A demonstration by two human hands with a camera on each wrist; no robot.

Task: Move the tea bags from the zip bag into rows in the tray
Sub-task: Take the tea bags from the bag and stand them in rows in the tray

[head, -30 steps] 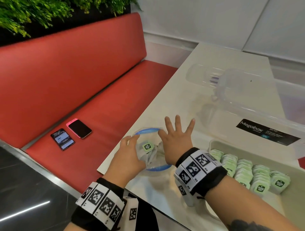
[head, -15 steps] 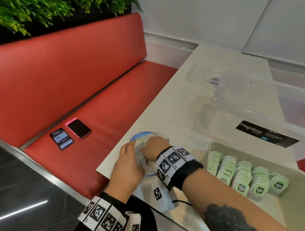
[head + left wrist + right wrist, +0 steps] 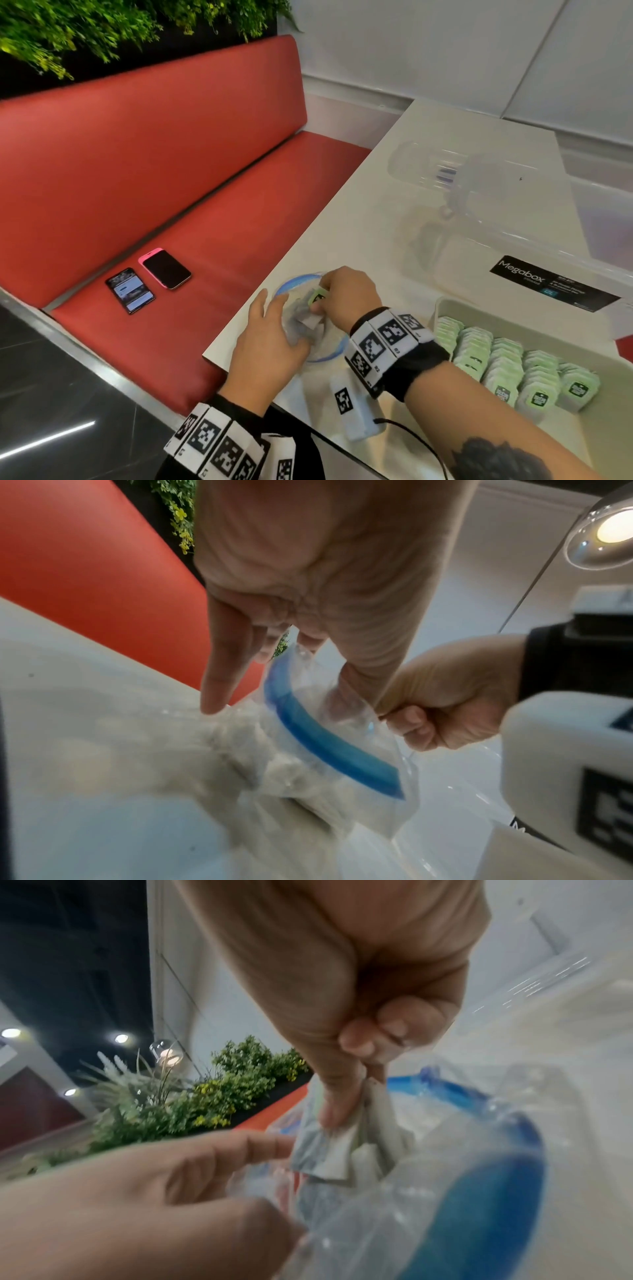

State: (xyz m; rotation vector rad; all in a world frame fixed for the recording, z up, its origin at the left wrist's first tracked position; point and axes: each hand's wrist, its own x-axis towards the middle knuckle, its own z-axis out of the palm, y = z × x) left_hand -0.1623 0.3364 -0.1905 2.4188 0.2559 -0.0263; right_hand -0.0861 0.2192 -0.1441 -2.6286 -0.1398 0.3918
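A clear zip bag (image 3: pixel 301 329) with a blue rim lies open near the table's left edge. My left hand (image 3: pixel 274 325) holds its mouth, thumb (image 3: pixel 349 685) inside the plastic and fingers outside. At the bag's mouth, my right hand (image 3: pixel 317 303) pinches a small bunch of tea bags (image 3: pixel 329 1150) between thumb and fingers; one green tag (image 3: pixel 318 297) shows. The pale tray (image 3: pixel 442 305) sits to the right and holds several rows of green-tagged tea bags (image 3: pixel 507 366). More bags inside the zip bag are blurred.
A clear plastic lid with a black Megabox label (image 3: pixel 548 284) lies behind the tray. Two phones (image 3: pixel 130 289) (image 3: pixel 166 269) lie on the red bench left of the table. A white device on a cable (image 3: pixel 356 411) hangs under my right wrist.
My right hand was spread flat over the bag, then curled and reached into its mouth; it now pinches tea bags there. My left hand stayed on the bag.
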